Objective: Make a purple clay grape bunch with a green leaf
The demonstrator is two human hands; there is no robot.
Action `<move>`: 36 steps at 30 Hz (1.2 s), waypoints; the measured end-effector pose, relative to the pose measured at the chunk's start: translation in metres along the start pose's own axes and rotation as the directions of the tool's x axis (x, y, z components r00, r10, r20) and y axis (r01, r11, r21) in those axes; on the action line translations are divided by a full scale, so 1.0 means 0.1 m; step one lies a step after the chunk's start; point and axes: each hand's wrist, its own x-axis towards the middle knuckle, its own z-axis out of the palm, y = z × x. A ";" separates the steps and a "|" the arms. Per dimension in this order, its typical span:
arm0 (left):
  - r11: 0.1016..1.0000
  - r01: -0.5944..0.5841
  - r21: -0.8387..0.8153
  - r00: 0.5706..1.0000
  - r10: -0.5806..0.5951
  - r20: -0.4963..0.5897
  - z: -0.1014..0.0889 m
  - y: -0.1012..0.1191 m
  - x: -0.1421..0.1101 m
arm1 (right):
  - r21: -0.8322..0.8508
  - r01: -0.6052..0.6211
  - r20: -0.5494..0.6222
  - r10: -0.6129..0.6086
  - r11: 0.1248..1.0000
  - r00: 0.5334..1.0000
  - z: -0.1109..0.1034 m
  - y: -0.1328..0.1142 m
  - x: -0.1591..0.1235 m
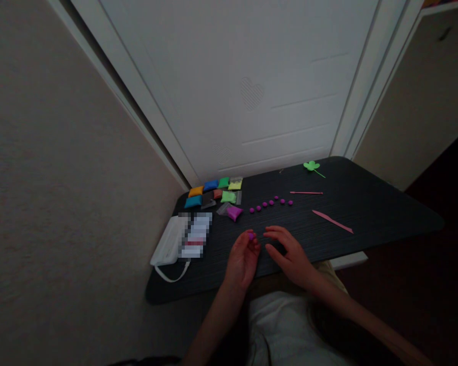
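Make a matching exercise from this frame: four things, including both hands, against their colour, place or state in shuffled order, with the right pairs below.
Column one
1. Left hand
2. Clover-shaped piece
3. Right hand
4. Flat, pointed tool

Column two
A. Pink, lying toward the right end of the table
B. Fingers apart, with nothing visible in their grasp
C. Holding a small purple ball at the fingertips
D. Green, near the far edge of the table

Right pairs: 1-C, 2-D, 3-B, 4-A

Count eight balls [264,204] (one held), nine packets [196,191], two tools [332,221].
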 end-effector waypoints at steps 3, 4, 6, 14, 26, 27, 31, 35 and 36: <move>0.998 0.033 -0.046 0.999 -0.031 0.037 0.00 0.01 0.00 | 0.002 -0.006 0.009 0.006 1.000 1.000 -0.01 -0.01 0.00; 0.998 0.042 -0.051 0.998 -0.040 0.049 0.00 0.01 0.00 | 0.003 -0.009 0.013 0.009 1.000 1.000 -0.01 -0.01 0.01; 0.998 0.045 -0.053 0.998 -0.042 0.051 -0.01 0.02 0.00 | 0.007 -0.012 0.018 0.012 1.000 1.000 -0.01 -0.01 0.01; 0.996 0.029 -0.086 1.000 -0.029 0.006 -0.01 0.04 0.02 | 0.011 -0.006 0.008 0.006 1.000 1.000 -0.01 -0.01 0.01; 0.999 -0.023 -0.022 1.000 0.024 0.006 -0.02 0.00 0.01 | 0.000 -0.014 0.021 0.014 1.000 1.000 0.00 0.00 0.01; 0.999 -0.013 -0.046 1.000 0.013 0.009 -0.03 0.00 0.02 | 0.001 -0.014 0.022 0.014 1.000 1.000 -0.01 0.00 0.01; 0.993 0.047 -0.109 0.998 -0.043 0.038 -0.03 0.02 0.02 | 0.004 -0.014 0.031 0.013 1.000 0.999 -0.01 -0.01 0.01; 0.995 0.052 -0.085 0.998 -0.049 0.031 -0.04 0.03 0.02 | 0.009 -0.016 0.030 0.016 1.000 0.999 -0.01 -0.02 0.01; 0.996 0.048 -0.079 0.998 -0.045 0.031 -0.04 0.03 0.02 | 0.010 -0.015 0.028 0.015 1.000 0.999 -0.01 -0.02 0.01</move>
